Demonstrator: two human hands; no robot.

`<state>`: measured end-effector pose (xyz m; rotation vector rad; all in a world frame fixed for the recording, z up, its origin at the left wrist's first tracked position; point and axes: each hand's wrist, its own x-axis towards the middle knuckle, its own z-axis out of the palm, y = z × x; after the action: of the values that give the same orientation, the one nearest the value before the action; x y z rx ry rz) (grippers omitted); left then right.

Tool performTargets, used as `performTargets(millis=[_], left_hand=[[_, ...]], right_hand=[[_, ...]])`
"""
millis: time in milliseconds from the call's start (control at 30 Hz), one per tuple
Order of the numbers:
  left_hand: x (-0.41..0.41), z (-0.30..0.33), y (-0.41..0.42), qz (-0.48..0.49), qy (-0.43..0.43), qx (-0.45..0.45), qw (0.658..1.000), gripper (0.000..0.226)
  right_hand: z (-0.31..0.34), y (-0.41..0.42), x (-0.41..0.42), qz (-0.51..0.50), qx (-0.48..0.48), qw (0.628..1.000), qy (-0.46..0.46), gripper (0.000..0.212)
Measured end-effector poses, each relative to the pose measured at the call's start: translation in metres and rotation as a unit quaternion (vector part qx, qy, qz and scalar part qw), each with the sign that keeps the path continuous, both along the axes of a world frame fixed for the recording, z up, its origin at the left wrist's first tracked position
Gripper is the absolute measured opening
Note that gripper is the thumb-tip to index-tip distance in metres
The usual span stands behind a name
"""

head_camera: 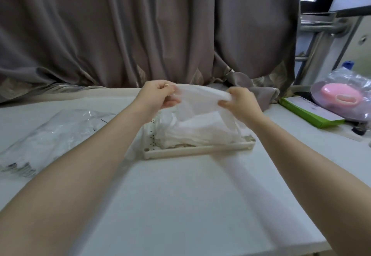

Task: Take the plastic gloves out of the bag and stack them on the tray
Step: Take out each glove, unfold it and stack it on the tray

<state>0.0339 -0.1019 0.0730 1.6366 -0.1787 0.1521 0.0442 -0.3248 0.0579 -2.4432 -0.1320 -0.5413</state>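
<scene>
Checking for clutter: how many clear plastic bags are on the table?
2: one bag lying flat at the left beside the tray, one bag at the far right wrapping a pink item. Others may be hidden.

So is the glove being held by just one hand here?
No, both the left hand and the right hand pinch the glove above the tray.

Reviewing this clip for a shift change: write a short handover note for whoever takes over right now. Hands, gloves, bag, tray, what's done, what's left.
Left hand and right hand: both pinch one thin plastic glove, stretched between them above the tray.
Tray: in the middle of the table, already holding a loose pile of gloves.
Bag: lying on the table to the left; whether gloves remain inside is unclear.
Done: several gloves stacked.
Left: lay down the held glove, check and empty the bag.
</scene>
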Motion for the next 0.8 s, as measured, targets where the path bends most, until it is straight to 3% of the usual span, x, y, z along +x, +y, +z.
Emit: performTargets(millis=[67, 133, 200, 300, 400, 500, 600, 667, 733, 800], left_hand=[[0.017, 0.006, -0.008, 0.012, -0.06, -0.034, 0.998, 0.018], [0.026, 0.003, -0.008, 0.042, -0.131, 0.052, 0.989, 0.015], [0.028, -0.011, -0.003, 0.051, -0.173, 0.18, 0.967, 0.016], [0.03, -0.048, 0.013, 0.008, -0.181, 0.355, 0.917, 0.018], [0.027, -0.069, 0.023, -0.034, -0.149, 0.463, 0.873, 0.013], [0.021, -0.066, 0.022, -0.031, -0.108, 0.551, 0.827, 0.024], [0.021, -0.052, 0.012, 0.048, -0.146, 0.584, 0.797, 0.058], [0.023, -0.042, -0.006, 0.076, -0.217, 0.569, 0.79, 0.048], [0.029, -0.04, -0.027, 0.033, -0.255, 0.596, 0.761, 0.038], [0.034, -0.056, -0.04, -0.042, -0.193, 0.664, 0.722, 0.061]], right_hand=[[0.015, -0.002, 0.019, -0.067, -0.077, 0.988, -0.116, 0.012], [0.014, -0.005, 0.032, -0.107, -0.144, 0.961, -0.212, 0.01], [-0.006, -0.01, 0.041, -0.091, -0.243, 0.936, -0.239, 0.018], [-0.048, -0.017, 0.04, 0.001, -0.356, 0.922, -0.152, 0.03], [-0.066, -0.02, 0.032, 0.042, -0.408, 0.911, -0.035, 0.035], [-0.061, -0.02, 0.027, 0.077, -0.383, 0.919, 0.054, 0.041], [-0.048, -0.021, 0.017, 0.097, -0.152, 0.981, 0.074, 0.029], [-0.043, -0.012, 0.013, 0.068, -0.048, 0.997, 0.01, 0.038], [-0.045, 0.004, 0.014, 0.051, -0.113, 0.992, 0.013, 0.063], [-0.056, 0.015, 0.017, 0.07, -0.25, 0.961, 0.094, 0.086]])
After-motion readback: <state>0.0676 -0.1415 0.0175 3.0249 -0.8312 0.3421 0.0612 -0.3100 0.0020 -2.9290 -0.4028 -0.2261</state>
